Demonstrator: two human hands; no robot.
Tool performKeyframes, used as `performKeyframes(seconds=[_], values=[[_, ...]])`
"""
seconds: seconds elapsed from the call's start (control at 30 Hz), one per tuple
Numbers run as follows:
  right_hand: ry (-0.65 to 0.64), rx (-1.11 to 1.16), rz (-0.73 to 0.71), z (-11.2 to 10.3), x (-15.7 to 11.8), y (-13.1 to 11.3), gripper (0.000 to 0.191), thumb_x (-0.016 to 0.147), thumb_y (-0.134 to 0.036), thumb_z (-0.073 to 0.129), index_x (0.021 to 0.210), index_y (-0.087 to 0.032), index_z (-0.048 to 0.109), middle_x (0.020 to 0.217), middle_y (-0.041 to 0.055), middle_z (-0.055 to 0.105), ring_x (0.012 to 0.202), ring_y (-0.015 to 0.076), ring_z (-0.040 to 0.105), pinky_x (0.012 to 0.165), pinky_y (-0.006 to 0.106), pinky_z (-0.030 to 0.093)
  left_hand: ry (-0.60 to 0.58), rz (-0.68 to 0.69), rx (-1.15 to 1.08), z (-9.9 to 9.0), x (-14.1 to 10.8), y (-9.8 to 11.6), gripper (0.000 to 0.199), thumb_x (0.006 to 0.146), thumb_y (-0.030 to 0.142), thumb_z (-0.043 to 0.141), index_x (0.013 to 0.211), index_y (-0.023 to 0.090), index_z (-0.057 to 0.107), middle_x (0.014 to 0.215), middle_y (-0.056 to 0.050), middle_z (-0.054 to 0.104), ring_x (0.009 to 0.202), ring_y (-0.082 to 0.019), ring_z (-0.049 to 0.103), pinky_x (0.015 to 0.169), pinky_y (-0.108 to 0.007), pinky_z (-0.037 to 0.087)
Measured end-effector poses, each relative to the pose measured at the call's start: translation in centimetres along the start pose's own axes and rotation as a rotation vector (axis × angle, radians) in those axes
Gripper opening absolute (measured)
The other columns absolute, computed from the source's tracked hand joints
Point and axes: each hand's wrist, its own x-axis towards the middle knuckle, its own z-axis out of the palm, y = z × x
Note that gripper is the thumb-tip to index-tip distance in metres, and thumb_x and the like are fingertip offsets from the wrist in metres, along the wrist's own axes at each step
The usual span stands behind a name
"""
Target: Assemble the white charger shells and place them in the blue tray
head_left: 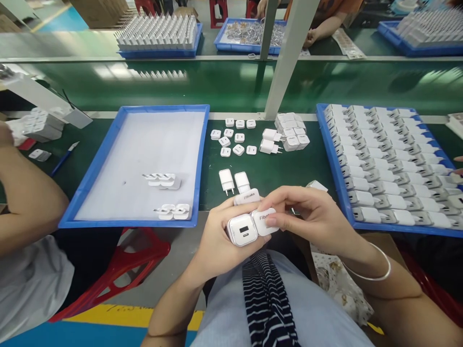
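Note:
In the head view, my left hand point(213, 236) is wrapped round a white USB wall charger point(242, 231), its port face turned up towards me. Right beside that charger is a white piece printed with grey lettering point(261, 219), pinched between the thumb and fingers of my right hand point(307, 209). Whether this piece is a whole charger or only an end cap, I cannot tell. Another lettered white piece point(247, 196) shows just beyond my left fingers; its contact with them is unclear. Two chargers, one with pins towards me point(226, 180), lie farther off on the green table.
Several small white caps point(239, 138) lie beyond my hands, near a stack of chargers point(291, 130). A blue-rimmed tray point(126, 224) at left bears a few chargers; another blue tray point(342, 183) at right holds rows. A co-worker's arm point(29, 193) is at left.

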Motion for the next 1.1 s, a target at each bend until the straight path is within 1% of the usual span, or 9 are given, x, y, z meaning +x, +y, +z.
performKeyframes(seconds=[0.2,0.4,0.5,0.73,0.87,1.0,1.1], values=[[-0.010,-0.028,0.005,-0.01,0.03,-0.13,0.012,0.088,-0.029,0.068,0.090,-0.018,0.072,0.064,-0.0004,0.059,0.059,0.0114,0.050,0.052,0.024,0.039,-0.010,0.029,0.045,-0.09,-0.10,-0.03,0.041,0.072,0.017,0.080,0.111,0.026,0.073,0.105,-0.002,0.075,0.098,-0.018,0.067,0.086,-0.027,0.056],[-0.007,-0.062,-0.004,0.04,-0.03,-0.23,0.012,0.089,-0.030,0.067,0.089,-0.019,0.071,0.063,-0.0010,0.057,0.058,0.0114,0.048,0.051,0.025,0.037,-0.009,0.032,0.023,0.03,-0.24,0.05,0.042,0.074,0.017,0.079,0.114,0.027,0.071,0.111,-0.002,0.073,0.105,-0.018,0.067,0.090,-0.026,0.055],[-0.011,-0.072,0.008,0.06,-0.08,-0.34,0.010,0.089,-0.029,0.068,0.090,-0.019,0.071,0.064,-0.0011,0.057,0.059,0.0114,0.049,0.051,0.025,0.036,0.007,0.034,0.035,0.13,-0.37,-0.10,0.043,0.075,0.017,0.079,0.116,0.028,0.071,0.114,-0.002,0.072,0.106,-0.019,0.067,0.091,-0.027,0.056],[-0.031,-0.072,0.028,0.01,-0.02,-0.46,0.013,0.089,-0.031,0.067,0.089,-0.018,0.070,0.066,-0.0001,0.060,0.060,0.0116,0.051,0.052,0.025,0.037,0.004,0.059,0.055,0.00,-0.29,-0.11,0.041,0.074,0.017,0.079,0.114,0.024,0.072,0.115,-0.006,0.071,0.104,-0.022,0.069,0.090,-0.032,0.058],[-0.055,-0.072,0.045,-0.02,0.05,-0.61,0.010,0.088,-0.028,0.069,0.088,-0.018,0.069,0.064,-0.0020,0.057,0.058,0.0104,0.048,0.052,0.024,0.037,-0.005,0.098,0.053,-0.10,-0.23,-0.13,0.041,0.074,0.016,0.079,0.113,0.022,0.072,0.115,-0.006,0.071,0.105,-0.020,0.068,0.089,-0.029,0.058],[-0.075,-0.075,0.062,-0.12,-0.02,-0.69,0.008,0.086,-0.025,0.071,0.084,-0.019,0.066,0.060,-0.0047,0.053,0.056,0.0088,0.044,0.050,0.022,0.035,-0.025,0.101,0.038,-0.13,-0.30,-0.37,0.042,0.074,0.015,0.079,0.115,0.023,0.071,0.117,-0.004,0.070,0.106,-0.018,0.068,0.091,-0.025,0.056],[-0.088,-0.080,0.082,-0.18,0.03,-0.69,0.010,0.088,-0.027,0.068,0.084,-0.019,0.066,0.059,-0.0050,0.052,0.055,0.0086,0.044,0.050,0.022,0.035,-0.025,0.101,0.039,-0.13,-0.31,-0.50,0.043,0.074,0.016,0.079,0.116,0.023,0.071,0.118,-0.004,0.070,0.106,-0.018,0.068,0.091,-0.026,0.056]])
